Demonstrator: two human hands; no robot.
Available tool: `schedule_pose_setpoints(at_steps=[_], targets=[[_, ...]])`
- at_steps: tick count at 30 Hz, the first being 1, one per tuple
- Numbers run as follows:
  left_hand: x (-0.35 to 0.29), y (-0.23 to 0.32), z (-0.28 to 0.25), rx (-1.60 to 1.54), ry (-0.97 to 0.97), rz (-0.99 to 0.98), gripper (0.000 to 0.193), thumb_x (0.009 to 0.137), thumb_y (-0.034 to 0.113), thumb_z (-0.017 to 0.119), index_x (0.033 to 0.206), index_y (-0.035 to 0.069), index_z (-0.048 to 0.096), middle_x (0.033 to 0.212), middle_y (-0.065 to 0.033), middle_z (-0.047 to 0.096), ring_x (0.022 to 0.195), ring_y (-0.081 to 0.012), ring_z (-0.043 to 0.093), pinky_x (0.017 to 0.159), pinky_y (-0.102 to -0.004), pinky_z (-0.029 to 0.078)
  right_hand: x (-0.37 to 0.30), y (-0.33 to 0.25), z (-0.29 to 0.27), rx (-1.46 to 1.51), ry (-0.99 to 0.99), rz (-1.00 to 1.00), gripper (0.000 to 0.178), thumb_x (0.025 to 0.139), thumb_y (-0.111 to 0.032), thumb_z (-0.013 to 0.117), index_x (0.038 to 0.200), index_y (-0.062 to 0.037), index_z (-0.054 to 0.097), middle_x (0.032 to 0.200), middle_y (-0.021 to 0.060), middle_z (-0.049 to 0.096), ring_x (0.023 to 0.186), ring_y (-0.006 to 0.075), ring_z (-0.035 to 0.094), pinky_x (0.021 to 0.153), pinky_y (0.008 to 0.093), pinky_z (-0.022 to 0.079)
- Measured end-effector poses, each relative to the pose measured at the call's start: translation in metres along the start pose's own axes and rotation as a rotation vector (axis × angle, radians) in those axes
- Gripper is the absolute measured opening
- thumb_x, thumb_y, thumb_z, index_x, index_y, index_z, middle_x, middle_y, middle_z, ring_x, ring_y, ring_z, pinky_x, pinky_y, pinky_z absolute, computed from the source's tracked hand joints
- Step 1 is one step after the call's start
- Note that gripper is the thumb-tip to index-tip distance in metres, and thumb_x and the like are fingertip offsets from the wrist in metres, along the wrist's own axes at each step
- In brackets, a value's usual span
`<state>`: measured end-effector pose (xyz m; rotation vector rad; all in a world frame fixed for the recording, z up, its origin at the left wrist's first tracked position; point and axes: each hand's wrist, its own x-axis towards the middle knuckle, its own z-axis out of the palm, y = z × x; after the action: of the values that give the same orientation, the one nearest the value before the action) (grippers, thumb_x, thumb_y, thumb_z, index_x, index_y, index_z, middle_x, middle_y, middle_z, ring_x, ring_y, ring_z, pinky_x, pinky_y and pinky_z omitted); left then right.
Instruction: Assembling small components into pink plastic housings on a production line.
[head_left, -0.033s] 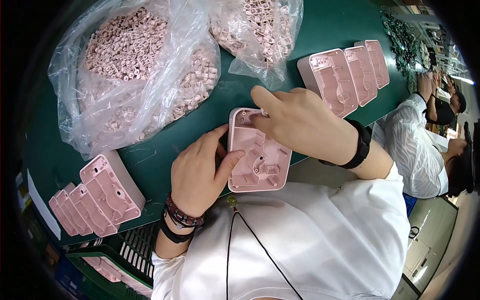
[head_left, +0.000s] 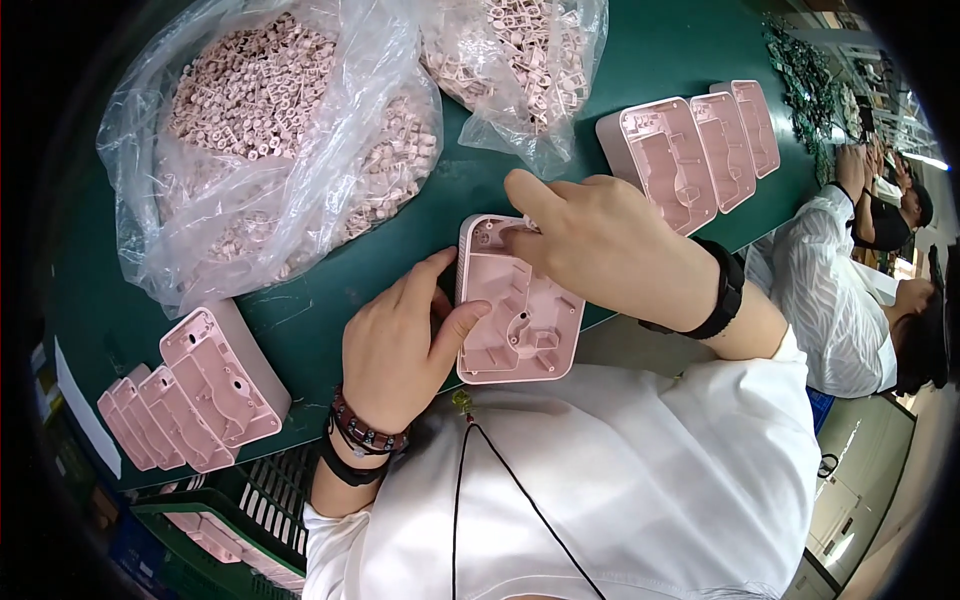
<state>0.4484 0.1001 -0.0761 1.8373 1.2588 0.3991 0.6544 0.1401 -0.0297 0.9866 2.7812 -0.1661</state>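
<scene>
Your shell [head_left: 492, 292] sits open side up at the near edge of the table [head_left: 310, 345], between your hands. Your left hand [head_left: 395, 340] grips its left wall, thumb over the rim, fingers outside, parted from the thumb. Your right hand [head_left: 600, 240] curls into its far end, fingers bent close; whether they pinch anything, you cannot tell. Beyond lie two bags [head_left: 385, 40] of small pink parts [head_left: 250, 90].

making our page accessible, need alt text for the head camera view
A person's left hand holds an open pink housing while the right hand reaches into its far end. Bags of small pink parts and more housings sit on the green table.
</scene>
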Motion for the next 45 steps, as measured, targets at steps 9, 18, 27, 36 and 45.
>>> schedule_pose_setpoints(at_steps=[9, 18, 27, 36, 45], targets=[[-0.016, 0.003, -0.009, -0.055, -0.090, -0.047, 0.050, 0.084, 0.029, 0.059, 0.123, 0.002, 0.042, 0.062, -0.0074, 0.058, 0.054, -0.0245, 0.059, 0.050, -0.0327, 0.045, -0.042, 0.003, -0.028, 0.139, 0.344, 0.362, 0.027, 0.066, 0.001, 0.056, 0.089, -0.0078, 0.066, 0.079, 0.0061, 0.043, 0.058, 0.0170, 0.049, 0.048, 0.0273, 0.040], [0.011, 0.027, 0.024, -0.283, -0.086, -0.086, 0.063, 0.084, 0.013, 0.057, 0.133, -0.002, 0.020, 0.067, -0.0107, 0.062, 0.056, -0.0229, 0.062, 0.054, -0.0288, 0.046, -0.128, 0.015, -0.010, 0.106, 0.876, 0.804, 0.025, 0.070, 0.013, 0.049, 0.083, -0.0013, 0.065, 0.072, 0.0049, 0.035, 0.064, 0.0158, 0.037, 0.056, 0.0258, 0.031], [0.081, 0.056, 0.050, -0.553, -0.048, -0.006, 0.068, 0.088, 0.011, 0.052, 0.136, -0.002, 0.007, 0.069, -0.0099, 0.062, 0.061, -0.0162, 0.061, 0.056, -0.0266, 0.046, -0.144, -0.005, 0.001, 0.107, 1.000, 0.789, 0.028, 0.065, 0.007, 0.058, 0.087, -0.0069, 0.066, 0.067, 0.0065, 0.042, 0.054, 0.0172, 0.043, 0.047, 0.0262, 0.034], [0.041, 0.076, 0.005, -0.069, 0.147, 0.217, 0.053, 0.087, 0.013, 0.054, 0.130, -0.001, 0.026, 0.071, -0.0091, 0.061, 0.058, -0.0162, 0.058, 0.052, -0.0255, 0.043, -0.103, -0.043, -0.013, 0.329, 1.275, 0.510, 0.016, 0.081, -0.006, 0.058, 0.097, -0.0042, 0.062, 0.067, 0.0083, 0.045, 0.049, 0.0176, 0.044, 0.043, 0.0267, 0.035], [-0.261, 0.048, -0.102, 0.782, 0.692, -0.391, 0.038, 0.088, 0.015, 0.052, 0.118, -0.001, 0.035, 0.070, -0.0084, 0.057, 0.054, -0.0163, 0.054, 0.050, -0.0257, 0.041, -0.037, -0.129, -0.020, 0.623, 1.056, 0.035, 0.014, 0.080, 0.000, 0.056, 0.093, -0.0039, 0.061, 0.065, 0.0084, 0.048, 0.049, 0.0206, 0.045, 0.044, 0.0287, 0.035]])
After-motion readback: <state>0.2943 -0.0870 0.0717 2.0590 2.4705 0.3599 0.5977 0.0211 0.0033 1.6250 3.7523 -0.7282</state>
